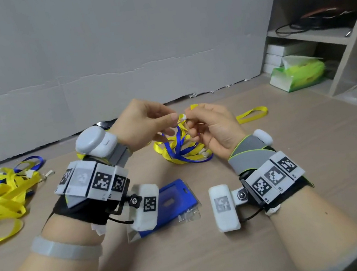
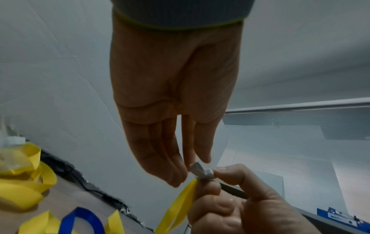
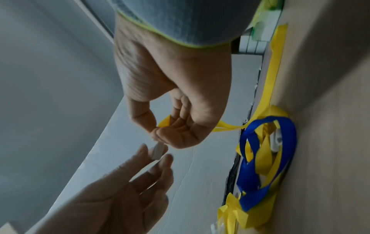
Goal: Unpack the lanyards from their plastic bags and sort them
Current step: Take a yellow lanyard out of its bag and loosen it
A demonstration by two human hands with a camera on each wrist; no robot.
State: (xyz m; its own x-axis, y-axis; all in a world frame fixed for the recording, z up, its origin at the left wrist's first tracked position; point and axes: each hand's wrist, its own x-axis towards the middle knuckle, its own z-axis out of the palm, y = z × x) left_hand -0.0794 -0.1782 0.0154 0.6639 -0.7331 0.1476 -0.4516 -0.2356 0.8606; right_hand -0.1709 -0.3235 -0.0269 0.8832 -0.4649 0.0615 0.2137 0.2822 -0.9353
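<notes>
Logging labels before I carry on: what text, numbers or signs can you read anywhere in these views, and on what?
"R1", "R2": tiny print under the black-and-white square marker tags on the right wrist band; barely legible.
Matching marker tags on the left wrist band: patterns only, print too small.
Blue and white label strip in the left wrist view: too blurred.
Blue plastic badge holder in its clear bag: no text visible.

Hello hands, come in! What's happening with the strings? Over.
Both hands up, left hand and right hand pinching one white clip. Yellow lanyard hanging. Blue-yellow tangle beneath.
</notes>
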